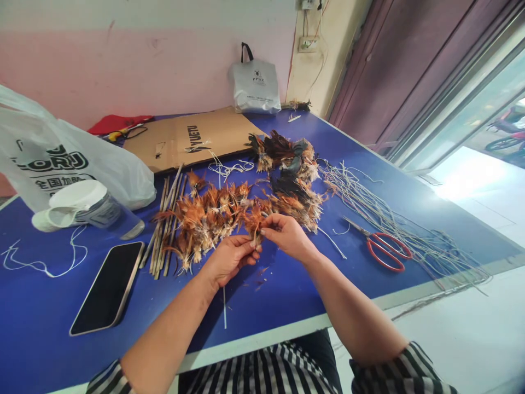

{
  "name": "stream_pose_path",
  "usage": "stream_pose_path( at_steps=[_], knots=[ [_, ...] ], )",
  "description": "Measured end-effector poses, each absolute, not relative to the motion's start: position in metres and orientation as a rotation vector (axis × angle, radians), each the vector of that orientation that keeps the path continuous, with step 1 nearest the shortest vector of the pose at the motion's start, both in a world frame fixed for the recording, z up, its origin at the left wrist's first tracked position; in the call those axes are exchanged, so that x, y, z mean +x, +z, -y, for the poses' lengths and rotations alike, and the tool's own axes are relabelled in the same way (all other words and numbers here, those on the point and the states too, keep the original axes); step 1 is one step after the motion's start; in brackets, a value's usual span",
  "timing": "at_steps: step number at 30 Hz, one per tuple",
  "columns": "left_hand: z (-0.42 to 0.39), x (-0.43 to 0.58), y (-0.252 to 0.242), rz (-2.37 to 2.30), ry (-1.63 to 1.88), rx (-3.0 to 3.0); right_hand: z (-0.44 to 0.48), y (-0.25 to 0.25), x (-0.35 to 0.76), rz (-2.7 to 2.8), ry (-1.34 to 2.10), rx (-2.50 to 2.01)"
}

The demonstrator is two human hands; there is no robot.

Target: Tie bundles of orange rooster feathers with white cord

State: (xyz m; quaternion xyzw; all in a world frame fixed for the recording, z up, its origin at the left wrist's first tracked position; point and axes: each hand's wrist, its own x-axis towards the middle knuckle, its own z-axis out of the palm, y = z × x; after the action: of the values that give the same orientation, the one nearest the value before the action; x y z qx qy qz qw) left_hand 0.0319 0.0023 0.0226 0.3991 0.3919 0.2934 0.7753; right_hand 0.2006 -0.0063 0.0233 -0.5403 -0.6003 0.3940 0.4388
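- A crumpled white printed plastic bag (61, 158) lay at the left edge of the blue desk (287, 290). A flat black smartphone (107, 287) was set face up near the front edge, seemingly parked clear of the work.
- A bundle of thin wooden sticks (164, 230) was laid lengthwise just beside a strip of orange-brown feathers (205, 216), probably so both stayed within reach.
- The strip's near end, mid-desk towards the front edge, was pinched between thumb and curled fingers of the left hand (229, 257), apparently to steady it.
- The same tuft was nipped by the pressed-together fingertips of the right hand (287, 235), which touched the left.
- Red-handled metal scissors (383, 249) rested towards the right edge, among loose pale cords (414, 232).
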Motion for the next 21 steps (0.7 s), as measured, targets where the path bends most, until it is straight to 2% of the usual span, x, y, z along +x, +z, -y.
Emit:
stream_pose_path(
  at_steps=[21],
  knots=[
    [-0.01, 0.023, 0.017, -0.801, 0.556, 0.592, 0.011, 0.028, 0.201, 1.553, 0.827, -1.328]
  ],
)
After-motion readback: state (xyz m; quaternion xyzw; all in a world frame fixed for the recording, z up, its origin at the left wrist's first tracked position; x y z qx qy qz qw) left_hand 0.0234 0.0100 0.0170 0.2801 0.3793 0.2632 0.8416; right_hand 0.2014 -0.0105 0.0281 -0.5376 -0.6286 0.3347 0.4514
